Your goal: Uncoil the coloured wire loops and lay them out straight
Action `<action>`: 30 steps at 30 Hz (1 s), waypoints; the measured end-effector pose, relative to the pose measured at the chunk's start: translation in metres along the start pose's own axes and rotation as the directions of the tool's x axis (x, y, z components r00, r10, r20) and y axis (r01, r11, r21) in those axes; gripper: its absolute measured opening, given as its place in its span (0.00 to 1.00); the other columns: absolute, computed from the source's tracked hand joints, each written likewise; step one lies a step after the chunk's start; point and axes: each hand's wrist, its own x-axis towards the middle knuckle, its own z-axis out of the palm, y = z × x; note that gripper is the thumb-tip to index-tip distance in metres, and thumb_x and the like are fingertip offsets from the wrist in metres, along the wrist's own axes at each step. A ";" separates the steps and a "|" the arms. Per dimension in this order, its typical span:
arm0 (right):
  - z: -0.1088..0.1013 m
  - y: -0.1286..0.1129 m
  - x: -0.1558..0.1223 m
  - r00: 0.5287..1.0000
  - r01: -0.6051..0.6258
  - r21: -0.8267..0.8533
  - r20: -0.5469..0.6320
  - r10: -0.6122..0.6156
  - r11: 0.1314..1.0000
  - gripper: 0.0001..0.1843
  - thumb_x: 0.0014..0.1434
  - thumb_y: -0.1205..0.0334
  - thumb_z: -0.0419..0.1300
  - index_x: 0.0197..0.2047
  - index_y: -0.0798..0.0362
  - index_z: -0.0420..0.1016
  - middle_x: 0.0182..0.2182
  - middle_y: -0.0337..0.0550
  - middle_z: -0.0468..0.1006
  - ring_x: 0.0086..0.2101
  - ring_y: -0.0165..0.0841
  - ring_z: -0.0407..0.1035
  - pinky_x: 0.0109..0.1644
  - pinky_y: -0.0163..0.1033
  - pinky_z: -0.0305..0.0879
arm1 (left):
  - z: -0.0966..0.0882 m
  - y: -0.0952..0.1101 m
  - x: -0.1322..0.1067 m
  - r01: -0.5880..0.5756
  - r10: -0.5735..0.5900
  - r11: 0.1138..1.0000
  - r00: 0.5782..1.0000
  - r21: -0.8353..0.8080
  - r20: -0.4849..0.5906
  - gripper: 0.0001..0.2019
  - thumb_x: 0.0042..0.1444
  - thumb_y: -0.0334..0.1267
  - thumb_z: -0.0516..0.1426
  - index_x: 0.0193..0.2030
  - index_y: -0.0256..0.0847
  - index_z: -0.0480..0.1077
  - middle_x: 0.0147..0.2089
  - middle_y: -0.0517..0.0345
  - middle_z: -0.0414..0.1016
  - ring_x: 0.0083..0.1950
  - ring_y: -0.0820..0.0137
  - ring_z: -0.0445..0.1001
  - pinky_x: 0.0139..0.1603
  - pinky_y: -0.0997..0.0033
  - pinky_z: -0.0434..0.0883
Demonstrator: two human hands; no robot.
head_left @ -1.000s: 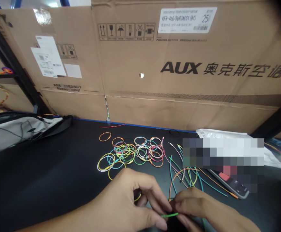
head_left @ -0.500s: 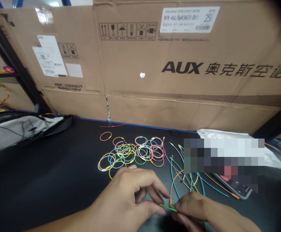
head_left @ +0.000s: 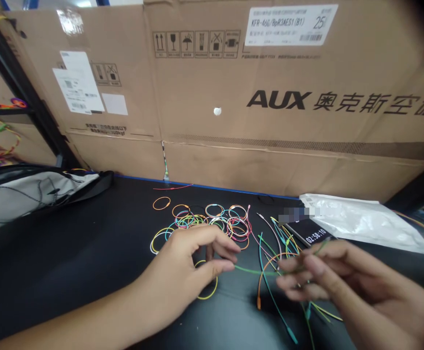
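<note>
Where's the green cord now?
In the head view, the green cord spans the gap between the hands, passing through the fingers of the right hand, with its other end close to the left hand.

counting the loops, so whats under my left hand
A yellow wire loop lies on the black table under the left hand. Only its lower curve shows; the rest of it, and anything else beneath the palm, is covered by the hand.

Right now my right hand is pinching a green wire, its end just short of my left hand, a yellow wire loop beneath it, coloured loops beyond.
</note>
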 end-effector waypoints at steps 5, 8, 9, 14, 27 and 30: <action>-0.001 -0.002 0.013 0.983 -0.180 0.304 0.091 0.159 0.936 0.07 0.66 0.54 0.71 0.38 0.47 0.85 0.38 0.47 0.92 0.37 0.41 0.89 0.41 0.35 0.85 | 0.005 0.001 -0.002 -0.041 0.039 0.999 0.998 -0.035 -0.047 0.13 0.54 0.20 0.69 0.39 0.43 0.81 0.34 0.66 0.84 0.36 0.75 0.80 0.40 0.76 0.73; 0.003 -0.005 0.012 0.933 -0.330 0.380 0.269 0.238 0.864 0.06 0.68 0.56 0.71 0.38 0.47 0.85 0.40 0.45 0.92 0.41 0.40 0.88 0.44 0.36 0.85 | 0.010 0.001 -0.007 -0.135 0.135 0.991 0.986 0.011 -0.098 0.12 0.53 0.24 0.72 0.40 0.44 0.81 0.34 0.67 0.84 0.37 0.73 0.80 0.42 0.73 0.72; 0.003 -0.007 0.012 0.920 -0.361 0.389 0.296 0.256 0.848 0.06 0.67 0.57 0.71 0.37 0.47 0.84 0.39 0.44 0.92 0.40 0.39 0.88 0.43 0.35 0.85 | 0.011 0.001 -0.008 -0.156 0.159 0.987 0.981 0.028 -0.113 0.12 0.53 0.25 0.72 0.40 0.45 0.81 0.34 0.67 0.84 0.37 0.72 0.80 0.43 0.71 0.72; 0.001 -0.011 0.015 0.917 -0.369 0.379 0.297 0.266 0.849 0.07 0.65 0.57 0.73 0.36 0.48 0.85 0.35 0.45 0.92 0.35 0.36 0.88 0.38 0.31 0.84 | 0.008 0.000 -0.007 -0.155 0.160 0.987 0.972 0.045 -0.172 0.13 0.55 0.27 0.72 0.43 0.48 0.79 0.36 0.67 0.85 0.43 0.67 0.82 0.55 0.61 0.71; -0.006 -0.018 0.020 0.973 -0.175 0.186 0.184 0.140 0.967 0.13 0.64 0.50 0.71 0.31 0.47 0.81 0.24 0.44 0.88 0.24 0.39 0.86 0.29 0.33 0.83 | -0.003 0.003 -0.003 -0.165 0.182 0.974 0.978 0.157 -0.099 0.08 0.60 0.27 0.68 0.39 0.45 0.76 0.38 0.64 0.82 0.45 0.66 0.79 0.56 0.58 0.68; -0.020 -0.019 0.028 0.997 -0.029 0.032 0.072 0.027 0.999 0.13 0.68 0.50 0.68 0.32 0.45 0.82 0.24 0.43 0.87 0.25 0.38 0.85 0.29 0.31 0.82 | -0.011 0.000 0.001 -0.148 0.186 0.961 0.972 0.234 -0.147 0.06 0.63 0.30 0.66 0.40 0.44 0.74 0.41 0.62 0.82 0.47 0.65 0.79 0.53 0.60 0.69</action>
